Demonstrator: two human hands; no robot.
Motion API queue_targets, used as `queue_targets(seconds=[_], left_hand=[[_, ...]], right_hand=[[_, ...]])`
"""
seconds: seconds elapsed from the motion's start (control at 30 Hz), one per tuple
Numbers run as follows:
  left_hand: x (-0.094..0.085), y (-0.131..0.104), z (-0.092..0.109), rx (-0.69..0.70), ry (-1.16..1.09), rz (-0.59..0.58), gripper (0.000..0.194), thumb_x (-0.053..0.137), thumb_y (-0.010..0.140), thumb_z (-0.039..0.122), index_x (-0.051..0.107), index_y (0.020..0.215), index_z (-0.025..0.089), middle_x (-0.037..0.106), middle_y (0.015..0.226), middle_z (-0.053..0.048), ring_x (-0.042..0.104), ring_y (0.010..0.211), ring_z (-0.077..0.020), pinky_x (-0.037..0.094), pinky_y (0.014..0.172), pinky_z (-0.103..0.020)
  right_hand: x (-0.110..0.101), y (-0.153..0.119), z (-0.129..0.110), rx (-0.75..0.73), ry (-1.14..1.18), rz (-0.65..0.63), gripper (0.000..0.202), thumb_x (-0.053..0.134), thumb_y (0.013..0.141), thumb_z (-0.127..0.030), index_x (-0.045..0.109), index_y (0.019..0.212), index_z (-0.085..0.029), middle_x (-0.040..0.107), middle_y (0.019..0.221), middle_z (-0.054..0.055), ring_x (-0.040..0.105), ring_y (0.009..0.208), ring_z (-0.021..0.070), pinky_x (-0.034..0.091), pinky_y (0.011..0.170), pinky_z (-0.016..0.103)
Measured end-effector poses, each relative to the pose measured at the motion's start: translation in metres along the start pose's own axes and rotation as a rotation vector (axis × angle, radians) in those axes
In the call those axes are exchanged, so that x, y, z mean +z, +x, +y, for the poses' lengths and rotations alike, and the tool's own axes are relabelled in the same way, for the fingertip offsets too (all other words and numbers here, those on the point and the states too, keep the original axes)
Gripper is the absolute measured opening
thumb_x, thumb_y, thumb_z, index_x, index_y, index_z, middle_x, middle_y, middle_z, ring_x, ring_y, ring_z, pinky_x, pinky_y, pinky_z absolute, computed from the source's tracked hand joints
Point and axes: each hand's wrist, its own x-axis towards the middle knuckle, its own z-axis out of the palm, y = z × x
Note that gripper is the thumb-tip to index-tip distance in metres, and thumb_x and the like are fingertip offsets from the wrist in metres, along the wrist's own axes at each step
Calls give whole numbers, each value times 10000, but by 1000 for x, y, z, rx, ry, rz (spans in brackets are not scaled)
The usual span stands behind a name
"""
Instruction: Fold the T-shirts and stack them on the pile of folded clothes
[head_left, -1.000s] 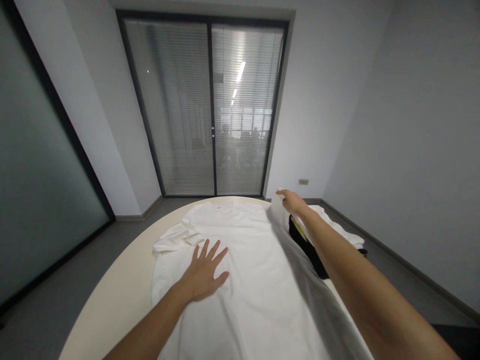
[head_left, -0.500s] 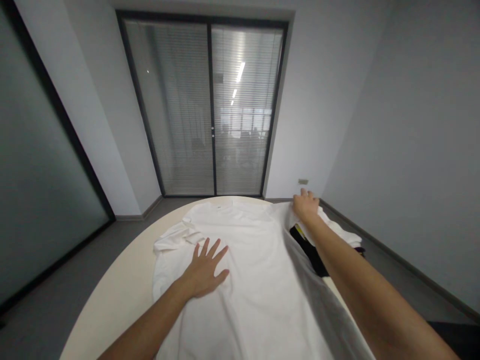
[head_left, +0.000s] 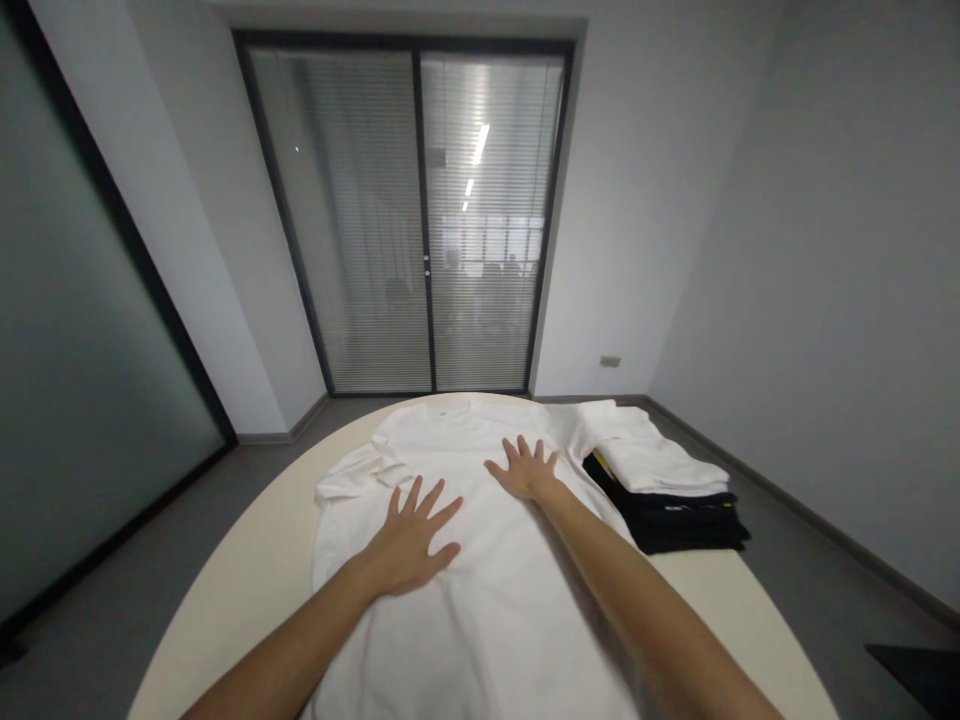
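Observation:
A white T-shirt [head_left: 480, 570] lies spread over the round table, its collar toward the far edge. My left hand [head_left: 414, 540] rests on the left half of the shirt, palm down with fingers spread. Farther up on the right half, my right hand [head_left: 525, 470] is also flat on the cloth, its fingers apart. The left sleeve is bunched in folds. The right sleeve reaches over to a stack of folded clothes, with a folded white garment [head_left: 667, 460] on top of folded black garments [head_left: 690, 525].
The cream tabletop [head_left: 247, 580] shows at the left and at the lower right. Beyond the table stand glass panels with blinds [head_left: 480, 230] in a dark frame. A dark object [head_left: 915, 675] lies low at the right edge.
My right hand has come from the right sleeve near the stack inward and down onto the shirt's chest. The right side now lies flatter, and the stack shows more. My left hand has stayed put.

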Motion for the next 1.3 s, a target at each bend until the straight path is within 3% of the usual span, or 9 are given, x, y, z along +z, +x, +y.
queue_targets(seconds=[0.23,0.53,0.67,0.8,0.9,1.0,1.17,1.23,1.3], left_hand=[[-6,20,-13,10,19,-17,668,317,959,686,202,1561,419,93,1664,-32,-5,1507,-409,49,1164,-682],[-4,39,-20,42,32,27,623,314,981,638,251,1553,402,163,1658,-41,59,1514,-391,83,1169,-665],[4,34,-22,6,37,169,533,328,1017,493,405,1502,284,305,1616,-82,217,1496,-334,187,1186,-590],[2,16,-26,-44,41,315,429,340,1012,363,578,1324,189,525,1426,-129,465,1326,-258,366,1123,-441],[-4,-2,-32,-77,57,279,404,393,984,362,587,1298,199,579,1340,-119,523,1244,-250,397,1086,-401],[-8,-18,-42,-196,118,209,465,398,973,405,546,1357,189,533,1422,-143,478,1313,-283,354,1108,-436],[-7,-28,-62,-423,126,76,583,329,983,494,427,1477,200,333,1589,-165,300,1457,-357,291,1111,-546],[-9,-28,-69,-453,115,38,598,317,983,507,406,1490,204,316,1597,-169,305,1456,-364,292,1103,-552],[-12,-27,-75,-463,115,33,603,318,981,512,417,1475,182,334,1585,-184,325,1447,-358,305,1097,-533]], right_hand=[[7,29,7,14,55,-20,953,207,826,-861,153,1593,-299,55,1670,58,-42,1484,473,-43,1108,707],[1,29,4,-34,61,188,686,293,959,-643,413,1495,-232,295,1605,117,183,1462,413,108,1138,620],[3,-1,-19,-143,80,350,501,309,1010,-477,546,1351,-198,481,1469,134,402,1333,292,272,1099,456],[9,-39,-31,-288,101,265,512,309,1005,-545,558,1329,-237,495,1461,106,395,1336,296,281,1083,486],[-1,-60,-33,-349,60,249,455,338,1012,-472,585,1297,-217,487,1471,113,372,1359,302,233,1105,508],[-20,-81,-47,-430,24,269,358,405,990,-360,666,1150,-174,630,1283,141,501,1229,269,279,1069,434],[-30,-147,-101,-737,143,51,458,492,915,-592,709,857,-193,741,875,82,666,866,229,401,911,395],[-26,-178,-122,-865,149,-88,582,509,824,-745,712,810,-200,738,795,75,684,819,249,417,914,434],[-21,-203,-137,-921,70,-202,581,567,775,-737,716,818,-177,731,754,101,694,772,278,450,878,468]])
